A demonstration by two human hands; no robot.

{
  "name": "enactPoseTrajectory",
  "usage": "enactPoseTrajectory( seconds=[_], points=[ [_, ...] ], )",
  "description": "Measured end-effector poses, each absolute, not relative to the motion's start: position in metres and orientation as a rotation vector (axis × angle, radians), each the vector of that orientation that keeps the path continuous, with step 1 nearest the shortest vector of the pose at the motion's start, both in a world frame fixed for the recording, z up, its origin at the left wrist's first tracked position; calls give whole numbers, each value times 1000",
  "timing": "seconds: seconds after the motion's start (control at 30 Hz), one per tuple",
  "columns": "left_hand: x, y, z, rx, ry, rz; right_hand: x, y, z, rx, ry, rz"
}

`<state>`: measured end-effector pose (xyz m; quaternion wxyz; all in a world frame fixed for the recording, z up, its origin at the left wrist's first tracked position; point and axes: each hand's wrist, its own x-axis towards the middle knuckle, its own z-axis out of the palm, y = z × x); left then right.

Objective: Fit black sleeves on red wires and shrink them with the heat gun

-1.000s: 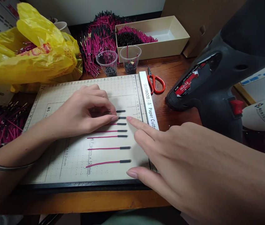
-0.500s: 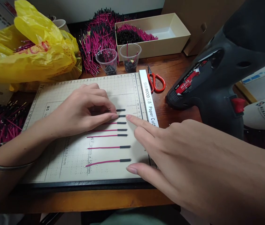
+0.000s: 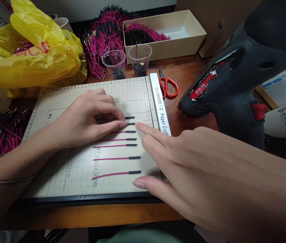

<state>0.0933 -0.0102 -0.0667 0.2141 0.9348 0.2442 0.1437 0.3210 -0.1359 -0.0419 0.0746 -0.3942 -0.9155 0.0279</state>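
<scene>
Several pink wires with black sleeves, such as the lowest one (image 3: 111, 174), lie in a column on the cream paper cutter board (image 3: 56, 168). My left hand (image 3: 89, 118) pinches the second wire from the top, whose black sleeve (image 3: 131, 124) sticks out past the thumb tip. Its fingers cover most of the top two wires. At the sleeve's right end is the index fingertip of my right hand (image 3: 178, 155). That hand's thumb is spread away, near the lowest sleeve, and nothing is held in it.
Behind the board stand two clear cups (image 3: 114, 65) and a cream box (image 3: 168, 45) of wires. Orange-handled scissors (image 3: 166, 86) and a black heat gun (image 3: 224, 84) are at the right, a yellow bag (image 3: 44, 60) at the left. Loose wires (image 3: 1, 135) lie left.
The whole view has shifted slightly. My right thumb has moved a little to the left. My left hand keeps its pinch on the wire.
</scene>
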Motion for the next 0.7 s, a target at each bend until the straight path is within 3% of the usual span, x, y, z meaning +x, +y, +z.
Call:
enactPoseTrajectory(
  seconds=[0.3,0.57,0.7],
  points=[
    [92,-9,-69,2617,656,423,319,-133,-39,-1336,-2742,173],
    [91,-9,-70,2619,621,453,325,-143,-44,-1182,-2668,-44],
    [90,-9,-69,2615,651,506,331,-155,-34,-1267,-2647,65]
  ],
)
